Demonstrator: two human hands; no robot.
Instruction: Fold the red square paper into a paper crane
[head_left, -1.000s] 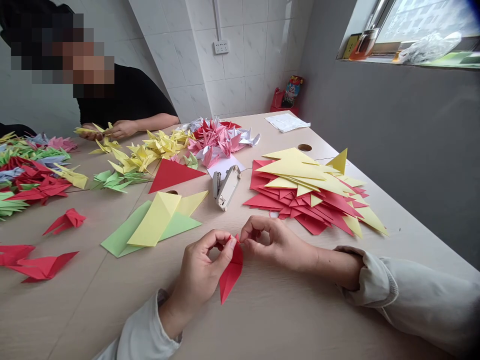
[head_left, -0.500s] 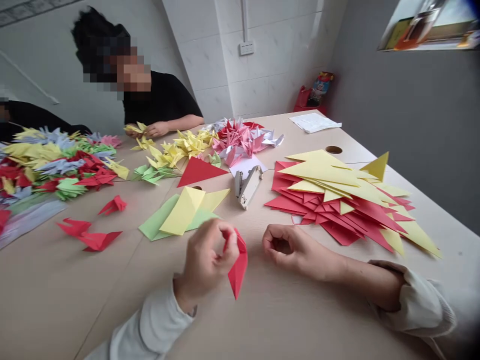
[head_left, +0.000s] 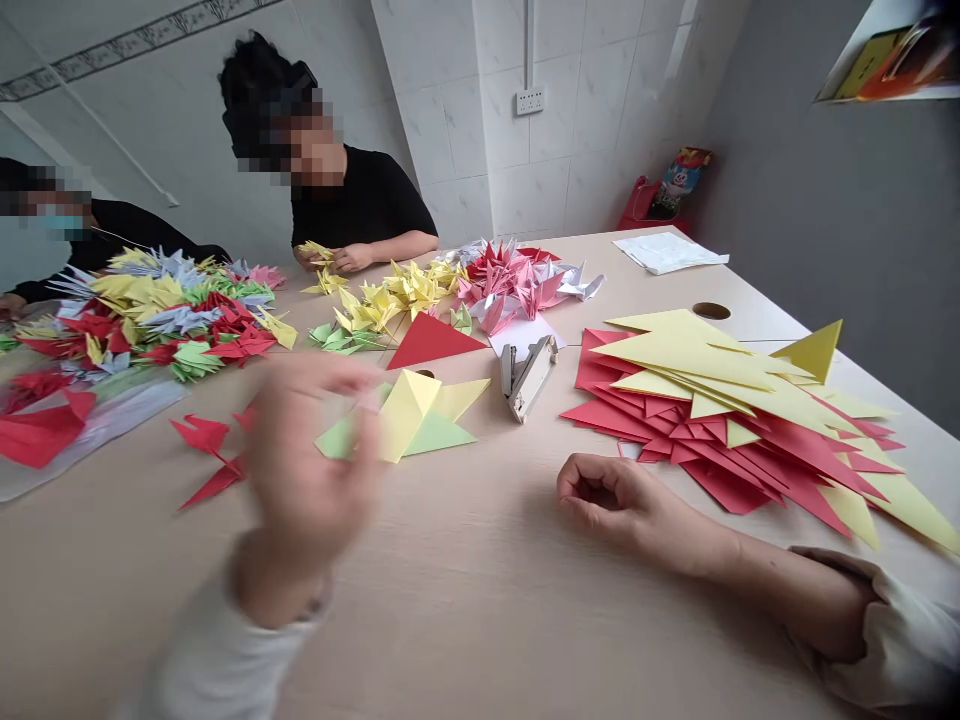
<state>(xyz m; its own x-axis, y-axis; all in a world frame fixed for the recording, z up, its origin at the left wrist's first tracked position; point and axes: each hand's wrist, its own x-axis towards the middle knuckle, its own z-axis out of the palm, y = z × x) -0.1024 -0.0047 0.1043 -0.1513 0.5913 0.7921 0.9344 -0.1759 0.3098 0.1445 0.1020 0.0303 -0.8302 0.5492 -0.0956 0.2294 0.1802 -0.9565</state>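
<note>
My left hand [head_left: 311,460] is raised over the table, smeared by motion, thumb and fingers apart with no paper visible between them. Behind it lie red folded paper cranes [head_left: 201,436], partly hidden by the hand. Another red folded piece [head_left: 45,432] is at the far left, over a clear plastic sheet [head_left: 127,428]. My right hand [head_left: 611,500] rests on its side on the table, fingers curled to the thumb around a hollow with nothing seen inside. Just beyond it are stacked red folded sheets [head_left: 645,415] and yellow folded sheets [head_left: 690,350].
A stapler-like grey device [head_left: 531,380] stands mid-table beside green and yellow folded sheets [head_left: 409,415]. Piles of coloured cranes [head_left: 150,300] lie at the left and back. Across the table, a person in black [head_left: 367,200] handles yellow paper; another person sits further left.
My left hand has moved left and up, and the red folded paper it held is out of it. The view has shifted left. My right hand keeps its curl.
</note>
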